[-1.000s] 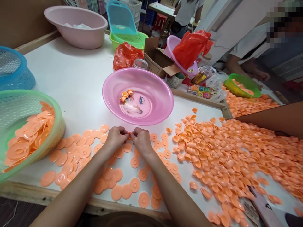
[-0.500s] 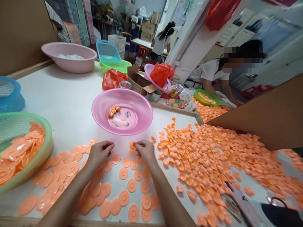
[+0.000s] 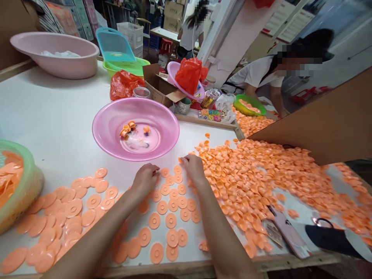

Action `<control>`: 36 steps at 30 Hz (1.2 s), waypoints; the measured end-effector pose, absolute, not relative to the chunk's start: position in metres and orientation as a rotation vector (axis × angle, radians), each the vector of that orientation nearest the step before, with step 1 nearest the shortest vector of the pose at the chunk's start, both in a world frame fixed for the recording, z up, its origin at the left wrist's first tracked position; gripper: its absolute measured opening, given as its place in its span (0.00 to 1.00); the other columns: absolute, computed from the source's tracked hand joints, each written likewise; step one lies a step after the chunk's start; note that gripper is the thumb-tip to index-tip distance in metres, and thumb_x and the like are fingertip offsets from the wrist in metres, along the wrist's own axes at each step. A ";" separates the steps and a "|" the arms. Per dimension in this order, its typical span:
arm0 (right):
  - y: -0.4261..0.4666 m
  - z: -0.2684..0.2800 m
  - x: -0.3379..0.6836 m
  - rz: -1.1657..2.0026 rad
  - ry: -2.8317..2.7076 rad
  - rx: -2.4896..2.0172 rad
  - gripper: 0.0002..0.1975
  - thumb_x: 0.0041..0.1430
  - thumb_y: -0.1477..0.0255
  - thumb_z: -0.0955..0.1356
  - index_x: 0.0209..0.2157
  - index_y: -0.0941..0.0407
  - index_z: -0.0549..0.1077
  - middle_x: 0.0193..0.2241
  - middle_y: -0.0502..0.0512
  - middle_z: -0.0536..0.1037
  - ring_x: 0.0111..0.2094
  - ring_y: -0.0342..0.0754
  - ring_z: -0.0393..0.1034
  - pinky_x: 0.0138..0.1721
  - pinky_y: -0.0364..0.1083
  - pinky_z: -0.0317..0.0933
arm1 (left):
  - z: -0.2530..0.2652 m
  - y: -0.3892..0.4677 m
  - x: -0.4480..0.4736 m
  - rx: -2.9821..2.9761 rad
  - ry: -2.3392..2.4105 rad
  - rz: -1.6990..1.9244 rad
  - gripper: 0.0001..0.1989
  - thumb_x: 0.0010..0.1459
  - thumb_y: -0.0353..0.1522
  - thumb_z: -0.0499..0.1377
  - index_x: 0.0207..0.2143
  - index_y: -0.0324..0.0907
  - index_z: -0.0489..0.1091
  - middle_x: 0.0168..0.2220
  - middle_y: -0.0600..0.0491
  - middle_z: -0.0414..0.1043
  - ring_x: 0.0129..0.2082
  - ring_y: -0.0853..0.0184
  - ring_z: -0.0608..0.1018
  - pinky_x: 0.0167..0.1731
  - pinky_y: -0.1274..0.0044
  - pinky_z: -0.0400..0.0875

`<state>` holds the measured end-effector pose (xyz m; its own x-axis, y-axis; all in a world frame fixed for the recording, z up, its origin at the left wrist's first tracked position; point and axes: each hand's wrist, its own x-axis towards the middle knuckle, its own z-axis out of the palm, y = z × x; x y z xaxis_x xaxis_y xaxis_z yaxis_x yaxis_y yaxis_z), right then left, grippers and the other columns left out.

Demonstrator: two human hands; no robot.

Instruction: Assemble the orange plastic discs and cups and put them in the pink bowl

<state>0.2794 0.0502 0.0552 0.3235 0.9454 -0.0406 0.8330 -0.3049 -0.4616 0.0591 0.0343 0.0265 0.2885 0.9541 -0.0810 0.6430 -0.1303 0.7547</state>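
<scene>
1. The white bench lies under the left grip and the right grip, stretching beyond both.
2. The heap of orange cups spreads rightward from just beside the right grip; half a second ago that hand stood farther from it.
3. The pink basin stands beyond the left grip, near it but apart.
4. The green basket, holding large orange discs, sits well left of the left grip. Less of it shows than in the earlier frame, and the blue basket once behind it is out of view.
5. The left grip has its fingers curled in; I cannot tell whether they hold anything. It is closer to the right grip than half a second ago.
6. The right grip has its fingertips against a loose orange cup, on the side toward the left grip; whether they pinch it I cannot tell.
7. The small orange discs lie flat between the grips and nearer than them, some overlapping.
8. The orange cluster stays in the basin, beyond the left grip; a single orange piece now lies right of it, newly there.
</scene>
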 end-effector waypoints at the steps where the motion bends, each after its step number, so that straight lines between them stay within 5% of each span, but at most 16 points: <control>1: 0.048 0.051 0.277 0.421 -1.603 -2.256 0.09 0.59 0.73 0.67 0.27 0.58 0.79 0.28 0.60 0.80 0.34 0.50 0.74 0.36 0.45 0.62 | 0.027 0.037 0.066 1.882 1.444 0.541 0.13 0.55 0.32 0.55 0.39 0.44 0.77 0.35 0.50 0.75 0.39 0.62 0.75 0.39 0.73 0.67; 6: 0.045 0.049 0.269 0.329 -1.638 -2.314 0.10 0.59 0.80 0.64 0.31 0.60 0.77 0.31 0.66 0.79 0.36 0.52 0.74 0.35 0.45 0.59 | 0.031 0.043 0.078 1.934 1.500 0.461 0.09 0.55 0.32 0.57 0.35 0.45 0.77 0.35 0.50 0.72 0.37 0.63 0.74 0.34 0.74 0.63; 12: 0.038 0.045 0.246 0.592 -1.606 -2.092 0.06 0.57 0.72 0.67 0.31 0.56 0.76 0.26 0.52 0.79 0.28 0.45 0.73 0.30 0.40 0.61 | 0.031 0.038 0.055 1.889 1.550 0.472 0.13 0.54 0.34 0.59 0.42 0.46 0.76 0.37 0.52 0.72 0.37 0.64 0.74 0.36 0.75 0.63; 22: 0.042 0.035 0.206 0.824 -1.564 -1.980 0.05 0.47 0.78 0.67 0.21 0.56 0.72 0.18 0.49 0.75 0.23 0.44 0.69 0.26 0.40 0.58 | 0.030 0.047 0.056 1.737 1.486 0.520 0.09 0.54 0.32 0.58 0.30 0.44 0.79 0.30 0.53 0.75 0.31 0.66 0.75 0.31 0.76 0.62; 36: 0.049 0.035 0.193 0.736 -1.692 -2.113 0.07 0.49 0.81 0.68 0.25 0.57 0.76 0.23 0.53 0.78 0.27 0.45 0.70 0.29 0.40 0.58 | 0.029 0.071 0.069 1.514 1.697 0.290 0.07 0.46 0.37 0.62 0.20 0.46 0.71 0.18 0.57 0.70 0.20 0.68 0.71 0.22 0.77 0.54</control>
<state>0.1934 0.0490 0.0354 0.1590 0.9698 -0.1847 0.7965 -0.2366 -0.5565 0.0691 0.0709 0.0292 0.0638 0.9067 -0.4169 0.7169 0.2490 0.6511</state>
